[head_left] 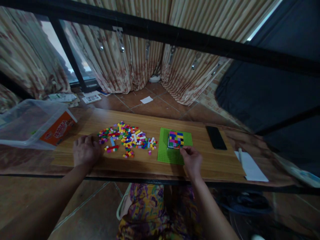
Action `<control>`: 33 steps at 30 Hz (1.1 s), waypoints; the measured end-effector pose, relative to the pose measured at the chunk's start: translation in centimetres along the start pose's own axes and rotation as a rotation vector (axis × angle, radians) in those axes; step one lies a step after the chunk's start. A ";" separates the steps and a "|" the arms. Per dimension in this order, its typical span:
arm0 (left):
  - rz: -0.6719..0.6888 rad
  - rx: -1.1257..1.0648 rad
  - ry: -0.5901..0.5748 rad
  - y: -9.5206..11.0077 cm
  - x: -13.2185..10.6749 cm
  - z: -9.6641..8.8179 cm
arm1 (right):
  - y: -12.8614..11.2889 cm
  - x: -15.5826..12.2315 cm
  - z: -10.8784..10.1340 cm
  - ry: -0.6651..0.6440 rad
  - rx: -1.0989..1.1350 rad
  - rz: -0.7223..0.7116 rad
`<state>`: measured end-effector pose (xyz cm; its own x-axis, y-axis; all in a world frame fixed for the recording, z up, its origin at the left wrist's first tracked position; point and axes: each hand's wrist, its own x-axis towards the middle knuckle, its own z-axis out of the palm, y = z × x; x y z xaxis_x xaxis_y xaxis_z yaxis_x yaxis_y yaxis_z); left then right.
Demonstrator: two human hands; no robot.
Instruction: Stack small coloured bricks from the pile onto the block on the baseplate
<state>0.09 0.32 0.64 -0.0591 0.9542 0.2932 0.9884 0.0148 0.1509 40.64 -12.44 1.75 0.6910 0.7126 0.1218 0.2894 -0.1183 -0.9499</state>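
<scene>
A small square block of multicoloured building bricks stands on a green studded baseplate. At its near right corner my right hand has thumb and fingers pinched together; whatever lies between the fingertips is too small to make out. Loose building bricks in many colours are heaped and scattered left of the baseplate. My left hand rests on the wooden board just left of this heap, fingers loosely bent and lying on the surface, with nothing visible in them.
A clear plastic tub with an orange label stands at the left end of the wooden board. To the right lie a black phone and white paper with a pen-like object on it. A dark metal bar crosses above.
</scene>
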 end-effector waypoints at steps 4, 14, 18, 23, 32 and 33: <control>-0.002 0.020 0.001 0.1 0.0 0.0 | -0.8 0.3 0.1 -0.037 -0.216 -0.138; 0.003 0.005 0.012 -0.1 0.0 0.1 | -1.0 0.5 0.4 -0.046 -0.433 -0.311; 0.003 0.000 0.002 -0.2 0.0 0.2 | -1.0 0.4 0.3 -0.066 -0.404 -0.307; -0.024 -0.028 -0.029 0.0 -0.1 -0.1 | -1.0 0.4 0.3 -0.063 -0.397 -0.277; -0.024 -0.002 -0.056 0.5 -0.1 -0.6 | -1.0 0.5 0.1 -0.049 -0.314 -0.210; -0.024 -0.008 -0.050 0.4 0.0 -0.5 | -0.9 0.6 0.0 -0.049 -0.303 -0.206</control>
<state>0.42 0.14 1.17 -0.0760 0.9674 0.2415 0.9856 0.0362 0.1650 40.74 -11.92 2.68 0.5677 0.7740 0.2804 0.6073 -0.1637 -0.7774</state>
